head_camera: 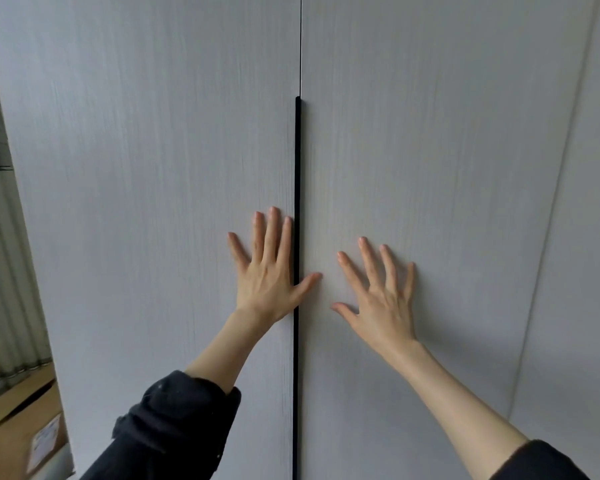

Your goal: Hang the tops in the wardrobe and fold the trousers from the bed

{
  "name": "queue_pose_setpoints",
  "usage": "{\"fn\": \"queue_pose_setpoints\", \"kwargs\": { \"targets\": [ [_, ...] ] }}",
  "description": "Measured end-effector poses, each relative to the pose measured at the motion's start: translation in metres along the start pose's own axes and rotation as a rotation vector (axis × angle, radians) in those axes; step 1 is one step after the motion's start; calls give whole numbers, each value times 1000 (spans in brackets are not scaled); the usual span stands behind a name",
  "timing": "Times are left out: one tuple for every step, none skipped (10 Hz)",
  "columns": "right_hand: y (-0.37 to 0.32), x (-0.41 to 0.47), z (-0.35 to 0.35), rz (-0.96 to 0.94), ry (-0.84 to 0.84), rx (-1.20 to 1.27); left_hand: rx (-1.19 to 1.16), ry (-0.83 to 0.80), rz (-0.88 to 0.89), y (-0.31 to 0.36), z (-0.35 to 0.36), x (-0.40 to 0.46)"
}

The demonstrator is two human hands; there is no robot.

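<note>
Both hands lie flat with fingers straight on the 2 wardrobe doors [153,202]: left hand [269,275] beside the black handle strip [297,168], right hand [383,299] right of it.

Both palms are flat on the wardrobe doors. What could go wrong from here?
1. The left hand has its thumb across the black handle strip at the seam; it might get pinched.
2. The right hand lies flat on the right door, gripping nothing, so it may slip.

Matt pale wood-grain wardrobe doors [153,202], matt black handle strip [297,168], brown cardboard box [21,427]
</note>
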State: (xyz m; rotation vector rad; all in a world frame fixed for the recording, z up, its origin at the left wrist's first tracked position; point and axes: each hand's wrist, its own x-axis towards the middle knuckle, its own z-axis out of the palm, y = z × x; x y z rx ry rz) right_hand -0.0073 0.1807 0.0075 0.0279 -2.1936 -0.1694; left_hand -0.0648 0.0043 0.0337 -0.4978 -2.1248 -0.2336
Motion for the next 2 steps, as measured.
{"fn": "queue_pose_setpoints", "kwargs": {
  "targets": [
    [1, 2, 3, -35, 56, 42, 35, 52, 17, -4, 8, 3],
    [10, 4, -11, -10, -34, 321, 36, 68, 19, -4, 12, 1]
  ]
}}
